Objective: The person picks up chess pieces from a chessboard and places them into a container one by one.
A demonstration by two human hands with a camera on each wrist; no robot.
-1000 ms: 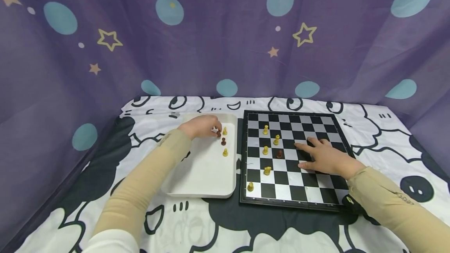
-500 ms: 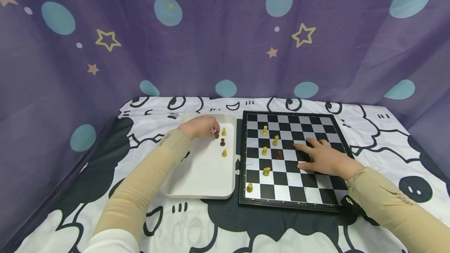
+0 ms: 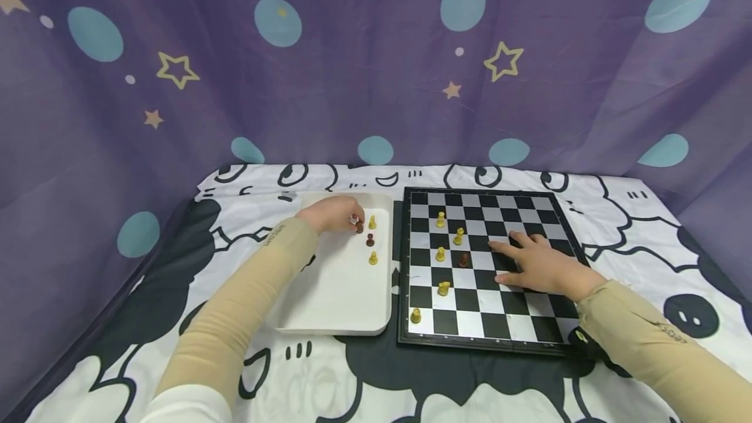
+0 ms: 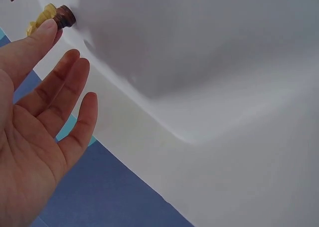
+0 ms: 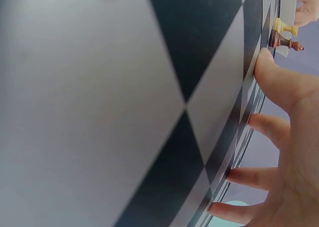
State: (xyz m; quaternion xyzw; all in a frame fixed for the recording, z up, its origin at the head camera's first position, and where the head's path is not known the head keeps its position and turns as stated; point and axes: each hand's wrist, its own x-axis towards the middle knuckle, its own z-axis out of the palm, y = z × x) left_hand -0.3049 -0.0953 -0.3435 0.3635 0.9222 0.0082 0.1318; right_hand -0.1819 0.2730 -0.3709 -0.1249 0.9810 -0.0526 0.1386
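In the head view my left hand (image 3: pixel 333 213) is over the far part of the white tray (image 3: pixel 329 318), thumb and finger pinching a dark brown chess piece (image 4: pixel 66 17). A yellow piece (image 3: pixel 373 222), a brown pawn (image 3: pixel 370 239) and another yellow piece (image 3: pixel 373 258) stand near the tray's right wall. My right hand (image 3: pixel 543 265) rests on the chessboard (image 3: pixel 493 325) with its fingers spread, holding nothing. Left of it on the board stands a brown piece (image 3: pixel 463 260). The right wrist view shows that brown piece (image 5: pixel 285 41) just beyond the thumb.
Several yellow pieces stand on the board's left side, among them one in the near-left corner (image 3: pixel 416 315). Tray and board lie side by side on a black and white patterned cloth (image 3: pixel 305 377). A purple curtain (image 3: pixel 364 96) hangs behind.
The left hand, with the brown piece, has drawn slightly left from the yellow piece beside it. The right hand keeps its place on the board. The whole view has shifted a little.
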